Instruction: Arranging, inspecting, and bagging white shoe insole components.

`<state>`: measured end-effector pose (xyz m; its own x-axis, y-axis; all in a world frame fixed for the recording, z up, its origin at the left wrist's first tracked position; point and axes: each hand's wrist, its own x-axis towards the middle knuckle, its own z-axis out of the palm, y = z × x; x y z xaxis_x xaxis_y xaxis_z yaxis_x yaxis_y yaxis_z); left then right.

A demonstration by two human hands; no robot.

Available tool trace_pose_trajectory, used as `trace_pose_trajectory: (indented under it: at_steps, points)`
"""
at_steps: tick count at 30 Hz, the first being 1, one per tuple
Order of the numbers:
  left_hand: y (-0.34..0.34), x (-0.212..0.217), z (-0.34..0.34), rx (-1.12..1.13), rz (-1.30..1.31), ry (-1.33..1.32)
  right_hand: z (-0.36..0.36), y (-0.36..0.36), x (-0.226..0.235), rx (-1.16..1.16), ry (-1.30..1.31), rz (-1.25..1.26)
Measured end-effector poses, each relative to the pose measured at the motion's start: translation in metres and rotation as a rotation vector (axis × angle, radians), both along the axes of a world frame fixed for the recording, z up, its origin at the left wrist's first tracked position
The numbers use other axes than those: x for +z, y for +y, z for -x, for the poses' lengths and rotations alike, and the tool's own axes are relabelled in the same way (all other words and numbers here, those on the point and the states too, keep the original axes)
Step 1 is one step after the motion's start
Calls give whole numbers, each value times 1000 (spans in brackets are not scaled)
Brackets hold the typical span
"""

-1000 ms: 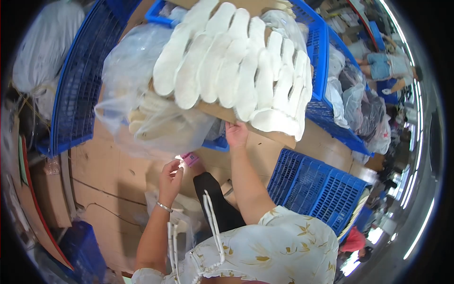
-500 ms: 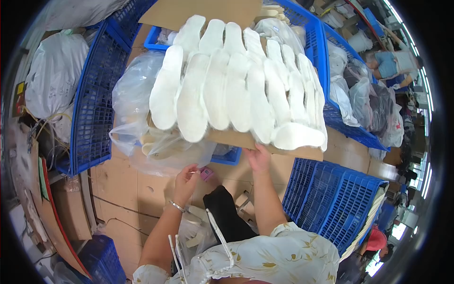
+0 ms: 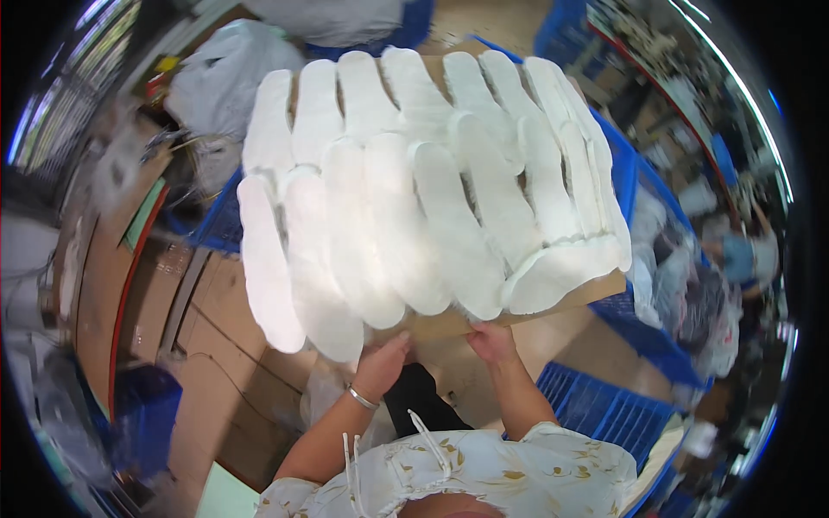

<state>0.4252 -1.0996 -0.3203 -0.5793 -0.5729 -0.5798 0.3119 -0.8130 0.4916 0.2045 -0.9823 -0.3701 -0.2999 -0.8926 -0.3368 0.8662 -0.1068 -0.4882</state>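
Observation:
A brown cardboard sheet (image 3: 606, 288) lies in front of me, covered with overlapping white fuzzy insoles (image 3: 354, 233) in two rows. At the near right corner one insole (image 3: 566, 274) is turned sideways across the others. My left hand (image 3: 384, 364) grips the near edge of the cardboard, a bracelet on its wrist; its fingers partly go under the sheet. Further right along the same edge, my right hand (image 3: 494, 343) is closed on the cardboard, thumb on top and fingers hidden beneath. Some insoles hang over the near edge beside my left hand.
Blue plastic crates stand at the right, one (image 3: 596, 406) by my right elbow and one (image 3: 665, 285) holding bagged goods. At the left are a red-edged work table (image 3: 95, 319), a white bag (image 3: 229, 78) and a blue bin (image 3: 147, 414). A person (image 3: 738, 255) is at the far right.
My left hand has come up to the near edge of the cardboard and taken hold of it. The loaded sheet looks nearer and tilted, and the view has swung to the left.

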Motion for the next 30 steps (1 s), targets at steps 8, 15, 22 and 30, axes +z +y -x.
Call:
trace_pose_trajectory:
  at_steps: [8, 15, 22, 30]
  points:
    - [201, 99, 41, 584, 193, 279, 58, 58, 52, 696, 184, 239]
    - [437, 86, 161, 1086, 353, 263, 189, 126, 127, 1139, 295, 442]
    - [542, 168, 394, 1686, 510, 149, 279, 124, 217, 1723, 176, 466]
    - [467, 153, 574, 2350, 387, 2, 313, -100, 252, 2476, 154, 421]
